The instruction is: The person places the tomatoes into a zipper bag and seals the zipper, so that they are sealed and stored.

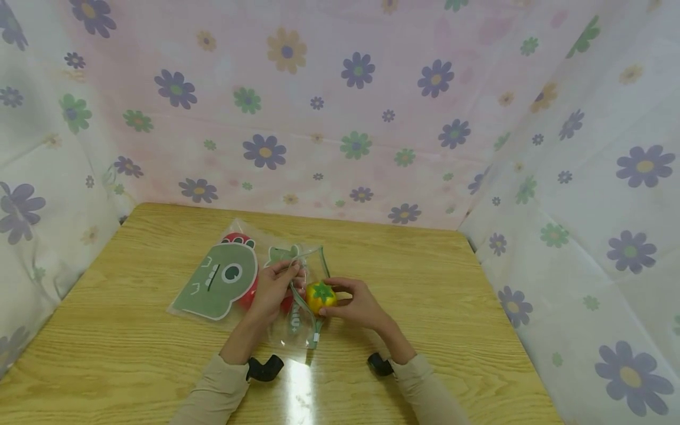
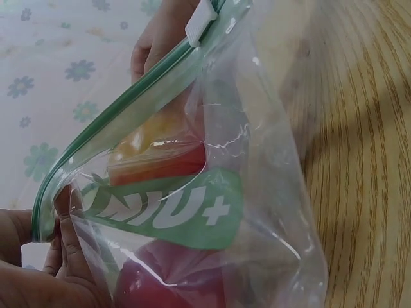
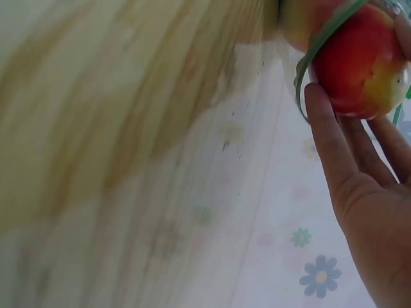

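Taking twelve o'clock as the table's far edge, the left hand (image 1: 273, 289) pinches the green-edged rim of a clear, flexible plastic zip bag (image 1: 281, 337) between thumb and fingers, holding its mouth apart. At its three o'clock, the right hand (image 1: 361, 302) grasps a round, glossy, yellow-and-red fruit with a green star-shaped leaf cap (image 1: 321, 297), thumb on the near side and fingers on the far side. This fruit is at the bag's mouth, where the green strip crosses in front of it in the right wrist view; whether it is fully inside, I cannot tell. A small white plastic zip slider (image 1: 316, 337) sits at the fruit's six o'clock. The bag lies on a yellowish wood-grained table (image 1: 425, 271) and stretches towards ten o'clock, bearing a large green one-eyed cartoon face (image 1: 225, 280). Red rounded shapes (image 2: 170, 276) show inside the bag. Black curved wrist pieces (image 1: 265, 369) sit by the beige sleeves (image 1: 212, 392), around six o'clock, and a pale flower-printed cloth (image 1: 319, 77) hangs at twelve.
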### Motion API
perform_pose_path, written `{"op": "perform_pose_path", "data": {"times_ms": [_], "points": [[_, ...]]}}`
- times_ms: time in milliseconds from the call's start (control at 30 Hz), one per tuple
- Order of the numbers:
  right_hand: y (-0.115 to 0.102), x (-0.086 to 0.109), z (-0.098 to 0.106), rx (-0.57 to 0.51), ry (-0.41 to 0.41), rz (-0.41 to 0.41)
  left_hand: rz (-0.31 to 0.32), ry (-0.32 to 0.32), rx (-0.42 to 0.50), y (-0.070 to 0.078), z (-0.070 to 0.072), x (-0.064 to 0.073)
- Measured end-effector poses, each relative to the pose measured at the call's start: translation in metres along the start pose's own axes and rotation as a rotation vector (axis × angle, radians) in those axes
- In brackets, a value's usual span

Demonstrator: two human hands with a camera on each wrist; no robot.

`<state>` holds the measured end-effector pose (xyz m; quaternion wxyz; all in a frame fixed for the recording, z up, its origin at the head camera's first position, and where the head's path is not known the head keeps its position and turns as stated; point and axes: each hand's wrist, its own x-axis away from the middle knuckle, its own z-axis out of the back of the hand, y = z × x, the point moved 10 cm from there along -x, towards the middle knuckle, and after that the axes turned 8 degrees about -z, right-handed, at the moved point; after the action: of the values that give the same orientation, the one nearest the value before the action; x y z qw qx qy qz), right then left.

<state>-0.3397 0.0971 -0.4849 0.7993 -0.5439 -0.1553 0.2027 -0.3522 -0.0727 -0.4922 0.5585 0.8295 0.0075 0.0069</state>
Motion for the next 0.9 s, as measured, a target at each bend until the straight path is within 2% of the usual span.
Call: {"op": "perform_pose_path", "data": {"times_ms": [233, 500, 900], "points": [[-0.0037, -0.0042, -0.0033, -0.009, 0.037, -0.024, -0.002, -0.004, 0.001, 0.0001, -0.0009, 0.0005], [-0.0008, -0.0039, -0.0068, 0.033, -0.003, -0.023, 0.004, 0.007, 0.005, -0.0007, 0.0004, 0.0013], [-0.0037, -0.0037, -0.0071, 0.012, -0.038, 0.007, 0.016, 0.011, -0.005, -0.0016, 0.0001, -0.0005]]}}
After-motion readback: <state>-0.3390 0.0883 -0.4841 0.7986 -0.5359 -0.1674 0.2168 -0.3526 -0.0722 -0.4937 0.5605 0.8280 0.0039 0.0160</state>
